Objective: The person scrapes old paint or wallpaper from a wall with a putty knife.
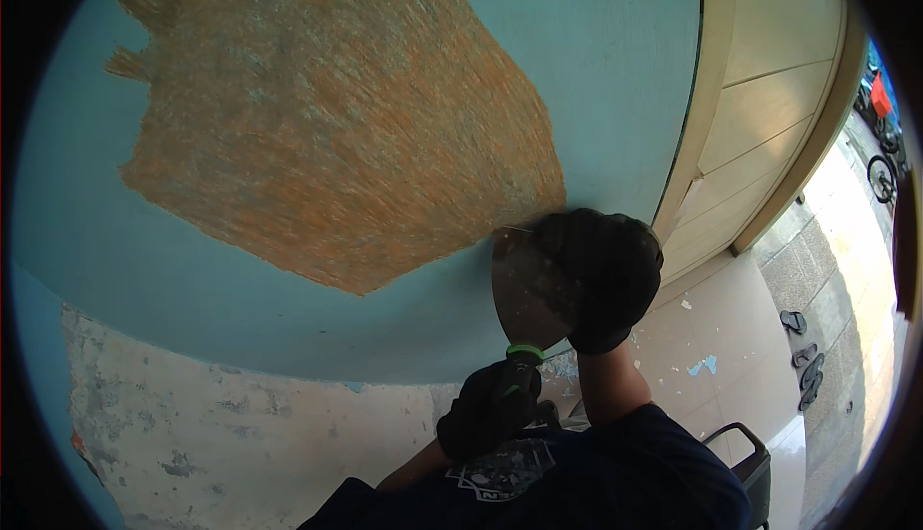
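A wide-bladed scraper [521,291] with a dark handle and a green collar is held upright against the light-blue painted wall [611,78]. My left hand [486,413], in a black glove, is wrapped round its handle. My right hand [613,275], also gloved in black, is closed at the right side of the blade and bears on it; its fingertips are partly hidden. The blade's top edge meets the lower right border of a large bare patch [336,136], brown-orange with many scratch lines. Blue paint surrounds this patch.
To the right stands a cream panelled door [769,68] in its frame. Paint flakes [704,365] lie on the tiled floor [673,338]. Several dark sandals [812,376] sit outside the doorway, near a black chair [755,463]. Lower left, a wall strip [240,424] is stripped and patchy white.
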{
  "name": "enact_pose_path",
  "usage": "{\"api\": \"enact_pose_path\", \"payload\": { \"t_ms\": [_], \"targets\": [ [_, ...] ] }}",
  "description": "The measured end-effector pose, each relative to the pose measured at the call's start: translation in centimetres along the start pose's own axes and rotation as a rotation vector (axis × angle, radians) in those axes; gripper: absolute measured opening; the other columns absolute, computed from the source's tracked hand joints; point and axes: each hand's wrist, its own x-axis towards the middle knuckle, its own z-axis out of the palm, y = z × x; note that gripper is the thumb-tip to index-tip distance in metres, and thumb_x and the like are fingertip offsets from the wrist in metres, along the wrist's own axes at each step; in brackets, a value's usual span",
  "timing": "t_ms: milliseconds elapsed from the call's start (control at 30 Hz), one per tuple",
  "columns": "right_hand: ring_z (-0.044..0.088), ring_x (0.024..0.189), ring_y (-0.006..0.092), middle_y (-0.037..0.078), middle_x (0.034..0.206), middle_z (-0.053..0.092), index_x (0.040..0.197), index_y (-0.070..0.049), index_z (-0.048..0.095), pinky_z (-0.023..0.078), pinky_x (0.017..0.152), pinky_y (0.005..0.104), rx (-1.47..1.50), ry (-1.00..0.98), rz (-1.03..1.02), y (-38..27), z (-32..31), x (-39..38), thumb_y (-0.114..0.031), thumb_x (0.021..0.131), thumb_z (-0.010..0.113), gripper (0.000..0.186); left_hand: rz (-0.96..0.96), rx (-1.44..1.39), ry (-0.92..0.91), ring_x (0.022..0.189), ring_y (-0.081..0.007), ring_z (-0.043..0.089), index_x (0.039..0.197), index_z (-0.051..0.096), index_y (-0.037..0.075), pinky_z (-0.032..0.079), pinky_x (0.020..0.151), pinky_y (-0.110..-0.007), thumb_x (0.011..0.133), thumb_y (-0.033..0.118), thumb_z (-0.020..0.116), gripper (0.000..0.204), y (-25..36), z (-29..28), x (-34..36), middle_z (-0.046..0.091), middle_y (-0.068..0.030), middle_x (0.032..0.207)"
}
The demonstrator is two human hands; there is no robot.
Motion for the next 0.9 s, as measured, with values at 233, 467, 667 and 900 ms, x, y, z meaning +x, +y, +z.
{"api": "enact_pose_path", "payload": {
  "t_ms": [233, 467, 667, 900],
  "targets": [
    [0.045, 0.062, 0.0212, 0.006, 0.068, 0.044, 0.077, -0.006, 0.043, 0.044, 0.062, 0.0375, 0.028, 0.149, -0.098, 1.2, 0.3, -0.3, -0.017, 0.097, 0.048, 0.023, 0.406, 0.619, 0.330, 0.080, -0.0284, 0.062, 0.099, 0.060, 0.004, 0.051, 0.067, -0.040, 0.082, 0.014, 0.072, 0.024, -2.2, 0.9, -0.5, 0.060, -0.0113, 0.087],
    [0.051, 0.068, 0.0122, 0.003, 0.075, 0.053, 0.074, -0.006, 0.055, 0.044, 0.063, 0.0272, -0.095, 0.098, -0.092, 0.6, -0.4, -0.3, -0.011, 0.086, 0.069, 0.019, 0.032, -0.265, 0.040, 0.069, -0.0114, 0.052, 0.106, 0.057, 0.002, 0.039, 0.056, -0.025, 0.095, 0.024, 0.056, 0.025, -0.1, 0.1, 0.0, 0.059, -0.0061, 0.089],
    [0.038, 0.057, 0.0202, 0.006, 0.063, 0.040, 0.070, -0.008, 0.038, 0.039, 0.059, 0.0364, 0.897, 0.051, -0.018, 1.5, 0.6, -0.7, -0.019, 0.099, 0.043, 0.032, 0.104, -0.178, 0.103, 0.072, -0.0133, 0.057, 0.096, 0.060, 0.004, 0.045, 0.063, -0.029, 0.090, 0.018, 0.064, 0.016, -1.3, 0.8, -0.6, 0.059, -0.0034, 0.080],
    [0.047, 0.066, 0.0145, 0.001, 0.075, 0.050, 0.079, -0.009, 0.055, 0.040, 0.062, 0.0263, 0.187, 0.183, 0.030, 1.6, 0.8, -0.6, -0.021, 0.084, 0.072, 0.021, -0.040, -0.439, -0.089, 0.072, -0.0098, 0.053, 0.097, 0.060, 0.004, 0.044, 0.063, -0.026, 0.091, 0.016, 0.063, 0.013, -1.4, -0.4, -0.6, 0.058, -0.0025, 0.082]
  ]
}}
